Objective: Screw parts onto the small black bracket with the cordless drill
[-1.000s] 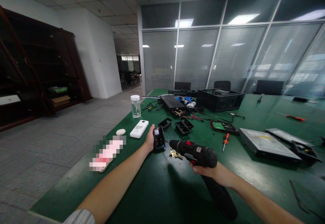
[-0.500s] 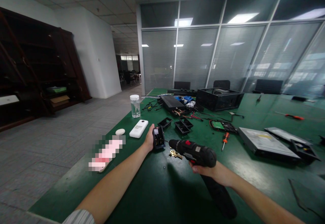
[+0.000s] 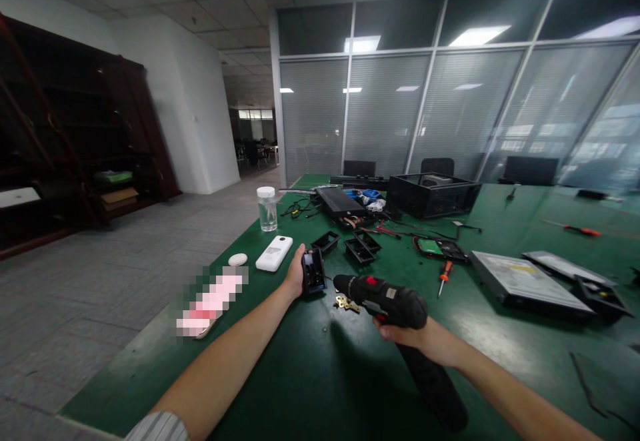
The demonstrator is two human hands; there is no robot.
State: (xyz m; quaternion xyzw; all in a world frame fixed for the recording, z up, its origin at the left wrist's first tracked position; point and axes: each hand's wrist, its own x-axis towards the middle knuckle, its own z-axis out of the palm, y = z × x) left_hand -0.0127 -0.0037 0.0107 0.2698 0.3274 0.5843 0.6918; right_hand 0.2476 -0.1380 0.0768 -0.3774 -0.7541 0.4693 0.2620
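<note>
My left hand [image 3: 297, 274] is closed around the left side of a small black box-like housing [image 3: 314, 273], tilted so that its open inside faces me. In my right hand [image 3: 400, 333] is a black cordless drill [image 3: 387, 299] with red accents, its handle running down to the lower right. The drill's front end points left toward the housing; its bit lies close to the housing's right edge, and I cannot tell whether they touch. Several brass-coloured metal pieces [image 3: 347, 304] lie on the green table just below the drill's nose.
Beyond my hands are several black plastic frames [image 3: 361, 249]. An orange screwdriver [image 3: 445, 278], a green circuit board [image 3: 436, 247] and flat metal drives [image 3: 525, 284] lie to the right. A jar [image 3: 267, 211] and white power bank [image 3: 275, 254] stand left. A black computer case [image 3: 433, 195] is farther back.
Almost nothing differs. The housing in my left hand has tipped very slightly, and the whole view has shifted a few pixels; the drill keeps its place beside it.
</note>
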